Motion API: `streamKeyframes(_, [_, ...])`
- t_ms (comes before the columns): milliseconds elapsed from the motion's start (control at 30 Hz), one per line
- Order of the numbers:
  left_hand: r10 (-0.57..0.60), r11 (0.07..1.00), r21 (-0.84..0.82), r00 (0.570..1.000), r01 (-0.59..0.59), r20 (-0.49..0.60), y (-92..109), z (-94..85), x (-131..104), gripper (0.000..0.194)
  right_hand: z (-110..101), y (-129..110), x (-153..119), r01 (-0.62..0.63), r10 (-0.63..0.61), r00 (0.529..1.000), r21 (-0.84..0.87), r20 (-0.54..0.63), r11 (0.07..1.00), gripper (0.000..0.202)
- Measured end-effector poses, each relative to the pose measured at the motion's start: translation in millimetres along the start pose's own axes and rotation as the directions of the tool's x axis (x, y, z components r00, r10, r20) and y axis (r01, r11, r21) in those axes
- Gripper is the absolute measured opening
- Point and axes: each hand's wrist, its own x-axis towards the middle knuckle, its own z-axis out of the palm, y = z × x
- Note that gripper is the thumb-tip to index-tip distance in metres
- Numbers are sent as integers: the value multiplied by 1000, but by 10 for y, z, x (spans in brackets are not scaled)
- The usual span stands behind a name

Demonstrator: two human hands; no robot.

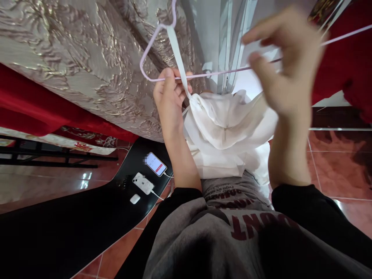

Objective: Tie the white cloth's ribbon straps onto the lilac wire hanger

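My left hand (171,93) is closed around the lower bar of a pale pink clothes hanger (143,58), near its left corner. A white strap (178,54) loops over the hanger's left shoulder and runs down past my left fingers to a white garment (226,124). The garment hangs in loose folds in front of my body. Higher up on the right, my right hand (286,62) is smeared by motion, its thumb and forefinger apart with a gap between them. Behind it passes the hanger's bar; its other fingers are partly hidden.
Embossed shiny fabric (87,69) hangs at the left, with red cloth (58,104) below. On a black bench (87,209) lie a lit phone (156,164), a white phone (143,183) and a small white case (135,198). Red cloth (334,69) hangs at the right above the tiled floor (337,166).
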Motion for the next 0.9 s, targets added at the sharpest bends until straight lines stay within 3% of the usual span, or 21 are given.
streamKeyframes(100, [51, 998, 46, 997, -54, 56, -35, -71, -16, 22, 362, 150, -38, 27, -22, 998, -92, 52, 995, 25])
streamKeyframes(200, [76, 980, 171, 985, -102, 156, -29, -217, -30, 24, 600, 221, -154, -20, 16, 999, -101, -45, 995, 35])
streamKeyframes(333, [104, 915, 349, 953, -204, 283, 158, -339, -123, 22, 633, 231, -274, 7, -14, 994, -62, -111, 998, 44])
streamKeyframes(433, [160, 890, 355, 924, -287, 347, 355, -263, -263, 13, 598, 238, -302, 1, -14, 984, -73, -180, 997, 47])
streamKeyframes(567, [187, 901, 320, 927, -294, 324, 548, -2, -433, 17, 571, 228, -323, -22, 18, 980, -19, -196, 1000, 43])
streamKeyframes(633, [196, 941, 208, 931, -267, 307, 635, 120, -447, 18, 558, 209, -334, -33, 32, 980, 2, -195, 999, 40])
streamKeyframes(767, [164, 983, -127, 941, -131, 295, 843, 223, -286, 45, 538, 175, -345, -22, 24, 985, 13, -171, 1000, 37])
streamKeyframes(833, [133, 987, -124, 960, -104, 247, 916, 214, -165, 63, 534, 170, -345, 5, -6, 989, -4, -149, 1000, 37])
streamKeyframes(900, [137, 987, -110, 979, -121, 149, 928, 192, -70, 70, 530, 175, -343, 33, -35, 991, -16, -127, 999, 37])
